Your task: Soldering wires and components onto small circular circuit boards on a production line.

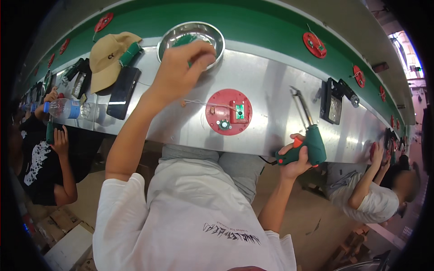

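Observation:
My left hand (185,67) is over a round metal bowl (219,34), its fingers curled together in a pinch. Whatever may lie between the fingertips is too hidden to make out. Green pieces (183,40) show inside the bowl, partly behind the hand. In my right hand (296,162) is a green soldering gun (315,147) with a red trigger, its thin metal tip angled up and away from me. Between my hands a red round plate (221,126) lies on the bench, bearing a small green circuit board (240,111) and a pale wire (199,102) that runs off to its left.
The metal bench (266,81) stretches across. Left of the bowl are a tan cap (103,61), a black flat box (123,92) and a plastic bottle (68,109). A black stand (332,101) is on the right. Co-workers sit at both sides; red plates (314,45) hang on the green wall.

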Tool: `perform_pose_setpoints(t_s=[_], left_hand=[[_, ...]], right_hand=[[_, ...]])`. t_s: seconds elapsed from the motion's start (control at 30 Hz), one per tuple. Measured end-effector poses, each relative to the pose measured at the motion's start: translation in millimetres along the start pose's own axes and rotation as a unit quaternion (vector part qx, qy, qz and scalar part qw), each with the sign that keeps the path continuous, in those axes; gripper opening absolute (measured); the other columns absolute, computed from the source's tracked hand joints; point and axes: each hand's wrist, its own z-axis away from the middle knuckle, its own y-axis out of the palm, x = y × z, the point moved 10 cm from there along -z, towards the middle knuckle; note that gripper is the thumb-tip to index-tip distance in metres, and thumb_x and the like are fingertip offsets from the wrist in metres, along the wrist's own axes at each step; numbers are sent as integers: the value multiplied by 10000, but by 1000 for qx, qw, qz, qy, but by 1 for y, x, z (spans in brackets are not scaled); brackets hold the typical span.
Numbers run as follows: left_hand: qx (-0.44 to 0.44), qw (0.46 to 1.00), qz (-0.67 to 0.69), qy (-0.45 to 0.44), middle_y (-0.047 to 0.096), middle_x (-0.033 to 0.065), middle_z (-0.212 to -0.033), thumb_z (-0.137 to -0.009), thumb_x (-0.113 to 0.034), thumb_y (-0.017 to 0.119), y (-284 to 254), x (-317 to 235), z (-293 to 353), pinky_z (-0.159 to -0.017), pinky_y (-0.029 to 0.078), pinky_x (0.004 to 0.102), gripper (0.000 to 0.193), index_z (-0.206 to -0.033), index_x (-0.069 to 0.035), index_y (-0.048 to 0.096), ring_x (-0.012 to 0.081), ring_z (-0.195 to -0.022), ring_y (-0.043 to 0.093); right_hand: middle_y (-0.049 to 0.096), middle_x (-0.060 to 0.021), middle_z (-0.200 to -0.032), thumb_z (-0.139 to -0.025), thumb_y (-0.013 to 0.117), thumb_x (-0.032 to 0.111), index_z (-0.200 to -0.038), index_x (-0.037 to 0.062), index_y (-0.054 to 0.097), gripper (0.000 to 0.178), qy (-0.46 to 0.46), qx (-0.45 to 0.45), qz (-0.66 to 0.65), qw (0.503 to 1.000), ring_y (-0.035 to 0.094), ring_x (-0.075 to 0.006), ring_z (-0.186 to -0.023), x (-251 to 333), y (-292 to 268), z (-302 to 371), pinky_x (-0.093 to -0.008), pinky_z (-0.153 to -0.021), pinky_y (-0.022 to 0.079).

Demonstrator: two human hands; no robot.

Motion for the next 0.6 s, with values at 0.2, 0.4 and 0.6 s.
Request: perform_pose_setpoints(t_s=[0.2, 0.4, 0.6], left_hand=[[39, 998, -38, 32, 686, 146, -865, -840, -24, 663, 49, -28, 76, -673, 523, 379, 105, -941, 3, 667, 313, -742, 660], [-12, 998, -58, 11, 652, 116, -789, -780, -6, 686, 75, -6, 99, -583, 503, 390, 88, -862, -20, 657, 288, -659, 622], [-66, 994, -78, 49, 637, 107, -772, -771, 3, 695, 83, -2, 110, -586, 509, 379, 97, -854, -20, 652, 285, -669, 619]], right_hand=[[667, -223, -1082, -894, 624, 167, -1310, -97, 545, 498, 39, 178, 98, 978, 624, -206, -593, 8, 21, 44, -307, -529, 509], [680, -224, -1084, -875, 592, 18, -1294, -94, 566, 434, 15, 244, 176, 954, 639, -203, -621, 16, 35, 56, -296, -547, 513], [678, -221, -1057, -861, 617, 22, -1243, -100, 595, 401, 58, 262, 175, 947, 642, -205, -635, 10, 35, 59, -287, -542, 516]])
